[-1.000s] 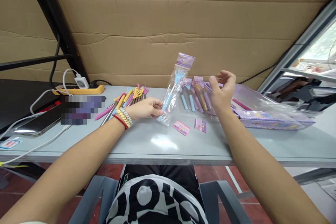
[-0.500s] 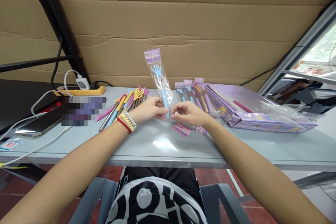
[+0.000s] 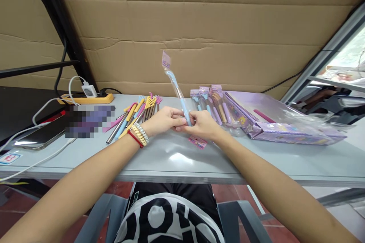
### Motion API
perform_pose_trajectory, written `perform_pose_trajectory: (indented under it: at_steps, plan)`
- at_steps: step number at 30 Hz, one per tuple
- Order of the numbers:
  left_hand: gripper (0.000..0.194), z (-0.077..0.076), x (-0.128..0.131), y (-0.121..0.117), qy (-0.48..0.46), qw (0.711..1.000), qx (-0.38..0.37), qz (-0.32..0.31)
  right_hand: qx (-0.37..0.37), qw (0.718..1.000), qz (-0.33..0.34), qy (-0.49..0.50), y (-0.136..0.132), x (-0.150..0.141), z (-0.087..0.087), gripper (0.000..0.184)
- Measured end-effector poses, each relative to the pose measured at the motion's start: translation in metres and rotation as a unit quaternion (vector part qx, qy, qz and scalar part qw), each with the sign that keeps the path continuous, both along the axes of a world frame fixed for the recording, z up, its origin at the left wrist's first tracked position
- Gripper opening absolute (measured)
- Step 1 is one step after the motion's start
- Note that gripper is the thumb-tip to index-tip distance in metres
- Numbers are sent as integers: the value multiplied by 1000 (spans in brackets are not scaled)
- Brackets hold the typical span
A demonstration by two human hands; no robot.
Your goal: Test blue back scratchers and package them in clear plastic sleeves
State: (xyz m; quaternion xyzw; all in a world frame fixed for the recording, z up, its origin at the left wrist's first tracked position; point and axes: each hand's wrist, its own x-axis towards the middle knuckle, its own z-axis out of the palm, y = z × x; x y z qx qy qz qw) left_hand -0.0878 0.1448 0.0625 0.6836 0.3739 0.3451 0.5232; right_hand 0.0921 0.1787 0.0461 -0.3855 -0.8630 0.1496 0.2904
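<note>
A light blue back scratcher in a clear plastic sleeve [image 3: 178,92] stands tilted, its purple header card [image 3: 166,60] at the top. My left hand [image 3: 166,122] is closed on its lower end. From the other side, my right hand [image 3: 204,124] pinches the same lower end, fingers touching those of my left. Left of my hands lies a pile of unwrapped back scratchers [image 3: 137,112] in yellow, pink and blue. Several bagged back scratchers [image 3: 212,102] lie to the right. Close below my right hand is a small pink card [image 3: 197,141].
An open purple box [image 3: 285,135] holds a magenta stick [image 3: 264,115] and loose clear plastic bags [image 3: 316,119]. On the left are a phone [image 3: 40,136], white cables and a yellow power strip [image 3: 94,99]. A cardboard wall [image 3: 182,22] rises behind the table [image 3: 159,159].
My right hand has moved left to grip the sleeve's lower end. The sleeved scratcher has turned from face-on to nearly edge-on, its lower end shifting slightly right.
</note>
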Motion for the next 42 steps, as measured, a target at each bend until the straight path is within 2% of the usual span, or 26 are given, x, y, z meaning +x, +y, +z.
perform_pose_trajectory:
  at_steps: [4, 8, 10, 12, 15, 19, 22, 26, 32, 36, 42]
  plan:
    - [44, 0, 1, 0, 5, 1000, 21, -17, 9, 1000, 9, -14, 2, 3, -1, 30]
    - [43, 2, 0, -1, 22, 998, 49, -32, 21, 998, 50, -9, 3, 7, 2, 33]
    - [45, 2, -1, 0, 24, 999, 40, -25, 11, 999, 46, -14, 4, 9, 5, 36]
    - [49, 1, -3, 1, 21, 999, 29, 1, 9, 1000, -3, -14, 6, 12, 10, 35]
    - [50, 0, -4, 3, 25, 999, 20, 42, 9, 989, -137, -47, 14, 21, 18, 27]
    - [43, 0, -5, 4, 51, 996, 11, 71, -49, 937, -306, -158, 29, 42, 26, 25]
    - [41, -1, -6, 5, 90, 994, 33, 60, -66, 907, -362, -204, 37, 54, 26, 35]
    - [42, -4, -6, 7, 128, 987, 76, 57, -74, 888, -383, -244, 42, 55, 22, 41]
    - [40, -3, -6, 6, 113, 989, 72, 63, -54, 870, -406, -275, 46, 48, 16, 45]
    - [40, -2, -7, 5, 130, 986, 88, 62, -56, 869, -397, -292, 48, 47, 14, 56]
    - [41, -1, -7, 4, 169, 977, 113, 62, -58, 882, -374, -280, 44, 47, 17, 76]
